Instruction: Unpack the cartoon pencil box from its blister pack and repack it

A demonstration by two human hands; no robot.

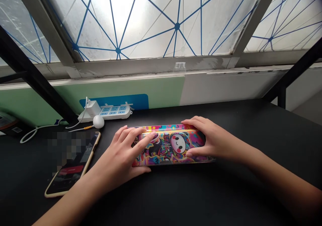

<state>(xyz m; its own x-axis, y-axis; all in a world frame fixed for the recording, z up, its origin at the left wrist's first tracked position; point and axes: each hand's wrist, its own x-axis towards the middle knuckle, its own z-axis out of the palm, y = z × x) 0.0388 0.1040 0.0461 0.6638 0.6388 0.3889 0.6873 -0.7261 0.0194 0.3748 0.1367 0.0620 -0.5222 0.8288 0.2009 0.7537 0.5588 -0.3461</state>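
A colourful, shiny oblong case that looks like a pencil case lies lengthwise on the black desk, printed with a white-faced cartoon figure. My left hand grips its left end, with the fingers over the top and the thumb along the near edge. At the other end, my right hand has its fingers round the far corner and its thumb on the printed face. Both hands hide parts of the case's ends. What is inside cannot be seen.
A phone in a pale case lies left of my left forearm. Behind it are a white power strip with a plugged-in adapter, a white round object and cables. Black slanted frame bars stand at both sides, before a window.
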